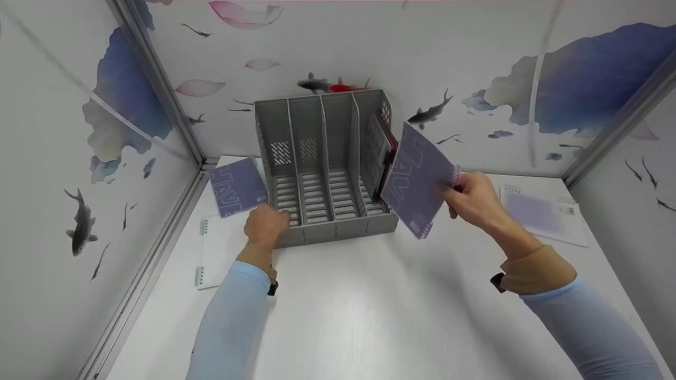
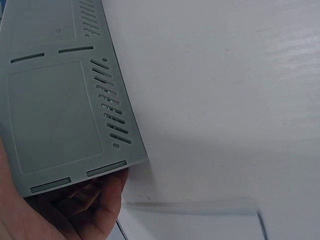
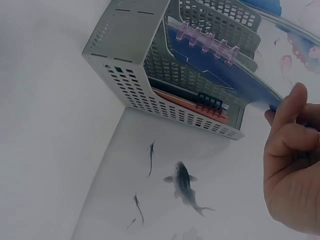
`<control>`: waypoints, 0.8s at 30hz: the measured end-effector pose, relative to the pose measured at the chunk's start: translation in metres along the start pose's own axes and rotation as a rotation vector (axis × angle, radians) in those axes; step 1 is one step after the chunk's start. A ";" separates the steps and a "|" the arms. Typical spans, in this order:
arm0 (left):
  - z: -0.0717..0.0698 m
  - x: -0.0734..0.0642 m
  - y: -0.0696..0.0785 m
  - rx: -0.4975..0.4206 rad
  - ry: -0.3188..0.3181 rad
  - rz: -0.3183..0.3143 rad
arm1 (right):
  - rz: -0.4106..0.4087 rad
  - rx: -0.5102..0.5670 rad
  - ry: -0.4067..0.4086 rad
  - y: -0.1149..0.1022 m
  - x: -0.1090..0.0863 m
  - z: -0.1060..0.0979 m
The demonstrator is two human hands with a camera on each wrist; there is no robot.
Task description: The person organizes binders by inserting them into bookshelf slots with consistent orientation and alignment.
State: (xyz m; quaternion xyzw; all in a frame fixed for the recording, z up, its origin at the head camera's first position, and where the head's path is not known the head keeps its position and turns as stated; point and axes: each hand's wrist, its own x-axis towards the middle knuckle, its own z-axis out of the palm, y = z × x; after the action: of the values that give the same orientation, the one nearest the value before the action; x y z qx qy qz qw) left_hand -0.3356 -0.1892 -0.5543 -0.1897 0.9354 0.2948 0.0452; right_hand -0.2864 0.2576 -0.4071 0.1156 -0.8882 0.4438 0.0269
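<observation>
A grey file organizer with several upright compartments stands at the back of the white table. My left hand grips its front left corner; in the left wrist view the curled fingers reach around the edge. To the right of the organizer, my right hand pinches a purple ring-bound notebook by its ringed edge. The notebook is held tilted in the air, and in the right wrist view its pinkish rings overlap the organizer's opening. Dark and reddish notebooks stand in the rightmost compartment.
Left of the organizer lies another purple notebook, with a white ring-bound notebook in front of it. Pale purple and white notebooks lie at the table's right. Painted wall panels close in the back and sides.
</observation>
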 end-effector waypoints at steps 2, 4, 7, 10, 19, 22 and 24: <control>0.000 -0.001 0.001 0.001 0.001 -0.001 | -0.026 -0.019 0.006 -0.004 0.002 0.004; 0.000 0.000 0.001 0.002 -0.002 -0.001 | -0.037 -0.017 0.003 -0.008 0.005 0.009; 0.001 0.001 0.001 0.003 -0.002 -0.006 | -0.049 -0.020 0.005 -0.012 0.010 0.017; 0.001 0.001 0.000 0.007 -0.005 -0.005 | -0.057 -0.027 0.005 -0.015 0.015 0.027; 0.001 -0.002 0.001 0.017 -0.007 -0.015 | -0.070 -0.007 -0.023 -0.026 0.028 0.052; 0.001 -0.002 0.001 0.015 -0.005 -0.012 | -0.073 -0.001 -0.020 -0.029 0.033 0.059; 0.000 -0.001 0.001 0.018 -0.007 -0.010 | -0.072 -0.003 -0.021 -0.031 0.036 0.063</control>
State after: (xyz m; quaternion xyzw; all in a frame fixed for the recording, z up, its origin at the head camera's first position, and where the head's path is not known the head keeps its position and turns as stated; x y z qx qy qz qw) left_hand -0.3346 -0.1881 -0.5539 -0.1929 0.9369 0.2870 0.0516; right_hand -0.3108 0.1825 -0.4156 0.1520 -0.8843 0.4401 0.0336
